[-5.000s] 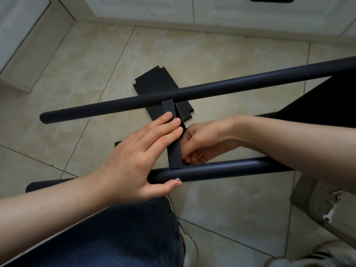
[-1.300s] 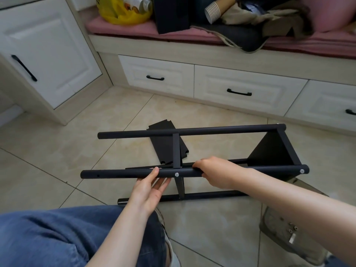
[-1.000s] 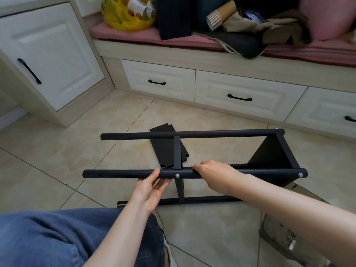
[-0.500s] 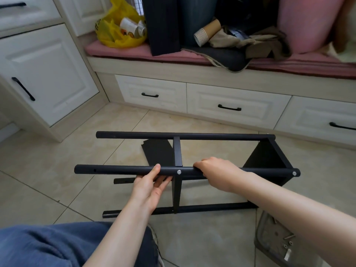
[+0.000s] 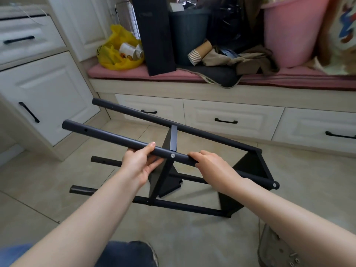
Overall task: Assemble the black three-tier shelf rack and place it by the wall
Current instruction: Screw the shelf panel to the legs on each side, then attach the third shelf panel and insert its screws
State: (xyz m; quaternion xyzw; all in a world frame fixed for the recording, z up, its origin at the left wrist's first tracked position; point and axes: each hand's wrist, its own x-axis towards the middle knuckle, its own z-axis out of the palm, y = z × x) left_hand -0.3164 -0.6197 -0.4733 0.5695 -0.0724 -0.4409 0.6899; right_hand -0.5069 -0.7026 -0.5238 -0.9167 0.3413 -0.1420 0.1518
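The rack (image 5: pixel 252 166) lies on its side on the floor (image 5: pixel 57 180), near the floor's far edge below the drawers (image 5: pixel 231 116), tilted with its open left end raised. Its lower right corner looks to rest on the tiles. Two shelves are in (the middle shelf (image 5: pixel 167 143) and one at the right end). A loose panel (image 5: pixel 169 185), probably the third tier, lies flat beneath the frame.

Both hands are on the near tube (image 5: pixel 107 136), either side of the middle shelf's screw. The left hand (image 5: pixel 138 164) grips from below, thumb over the top and fingers loosely spread under the tube. The right hand (image 5: pixel 212 166) wraps over it from above, fingers curled together.

The rack is likely stiff metal and light enough for two hands. The painted tubes look smooth (a slack grip may slide). With the left end unbraced, those tube ends may flex or twist. The best hold is probably on the tubes close to the shelf joints, not on the thin shelf edges.

A clear tray (image 5: pixel 279 253) of screws sits at the floor's near right.
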